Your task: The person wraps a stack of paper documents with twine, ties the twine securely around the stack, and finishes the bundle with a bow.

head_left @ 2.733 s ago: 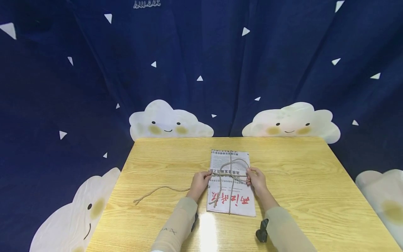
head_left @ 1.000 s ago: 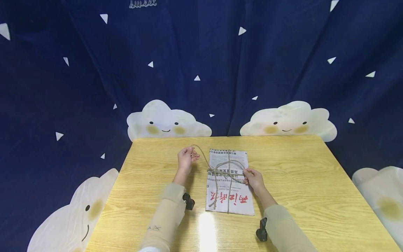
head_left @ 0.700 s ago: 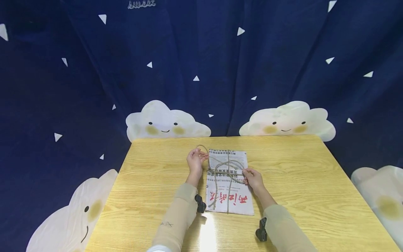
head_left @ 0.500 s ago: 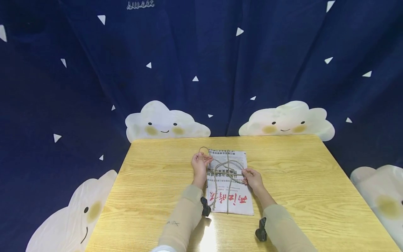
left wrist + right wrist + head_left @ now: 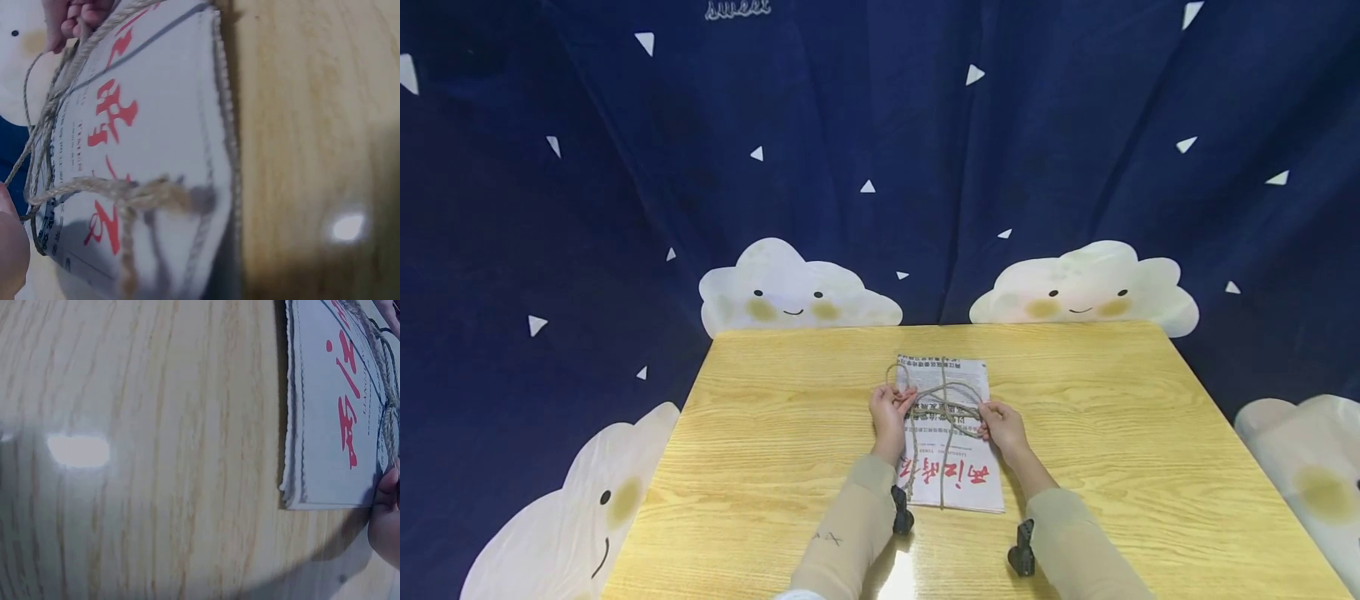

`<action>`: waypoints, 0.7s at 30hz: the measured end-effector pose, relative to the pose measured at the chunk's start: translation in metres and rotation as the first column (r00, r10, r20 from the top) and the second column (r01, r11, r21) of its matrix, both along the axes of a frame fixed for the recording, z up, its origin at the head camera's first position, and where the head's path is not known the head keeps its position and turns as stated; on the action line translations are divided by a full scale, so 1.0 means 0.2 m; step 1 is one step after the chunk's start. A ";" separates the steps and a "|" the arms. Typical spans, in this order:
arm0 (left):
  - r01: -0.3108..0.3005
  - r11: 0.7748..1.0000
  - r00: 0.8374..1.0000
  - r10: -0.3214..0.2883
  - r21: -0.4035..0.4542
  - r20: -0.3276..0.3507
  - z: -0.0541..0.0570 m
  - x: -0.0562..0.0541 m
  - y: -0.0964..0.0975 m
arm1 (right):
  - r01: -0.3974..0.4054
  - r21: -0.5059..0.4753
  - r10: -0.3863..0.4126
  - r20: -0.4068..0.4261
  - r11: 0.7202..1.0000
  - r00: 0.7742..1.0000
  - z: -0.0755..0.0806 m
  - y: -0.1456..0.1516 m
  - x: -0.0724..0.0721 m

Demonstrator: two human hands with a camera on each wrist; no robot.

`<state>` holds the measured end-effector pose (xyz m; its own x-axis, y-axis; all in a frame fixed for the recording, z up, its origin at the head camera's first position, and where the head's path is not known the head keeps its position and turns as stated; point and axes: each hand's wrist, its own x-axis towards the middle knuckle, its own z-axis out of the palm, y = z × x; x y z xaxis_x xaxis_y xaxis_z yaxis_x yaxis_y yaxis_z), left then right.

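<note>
A folded newspaper bundle (image 5: 966,492) with red and black print lies on the table, bound crosswise with brown twine (image 5: 94,184). At its left side my left hand (image 5: 889,421) pinches a length of the twine, and a small loop rises behind the fingers. My right hand (image 5: 1004,429) holds a twine loop at the right edge, thumb and fingers closed on it, as the right wrist view also shows. Between the hands the strands cross over the middle of the bundle. A forked, frayed end hangs toward the near left corner.
The wooden table (image 5: 1120,400) extends on both sides of the bundle. A dark blue curtain (image 5: 820,100) with white triangles and smiling clouds stands behind it. Black wrist cameras (image 5: 1022,550) sit under the sleeves.
My left hand went from the bundle's left edge up and outward with the twine, then came back right and nearer, over the edge. The loose twine left the table. My right hand stayed.
</note>
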<state>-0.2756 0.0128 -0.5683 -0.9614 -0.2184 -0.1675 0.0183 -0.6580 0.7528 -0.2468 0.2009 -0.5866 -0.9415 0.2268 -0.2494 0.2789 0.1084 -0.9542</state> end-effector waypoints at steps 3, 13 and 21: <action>0.030 0.999 1.000 -0.030 -0.021 -0.002 -0.02 0.01 0.01 | 0.007 -0.017 -0.007 -0.015 1.000 1.000 -0.01 0.00 0.00; 0.202 0.869 0.979 -0.195 -0.451 0.063 -0.03 0.03 0.00 | 0.043 -0.059 -0.046 -0.055 0.997 0.997 -0.02 -0.02 0.02; 0.181 0.792 0.981 -0.191 -0.583 0.044 -0.02 0.02 0.00 | 0.031 0.082 -0.024 -0.085 0.996 0.996 -0.02 -0.04 0.05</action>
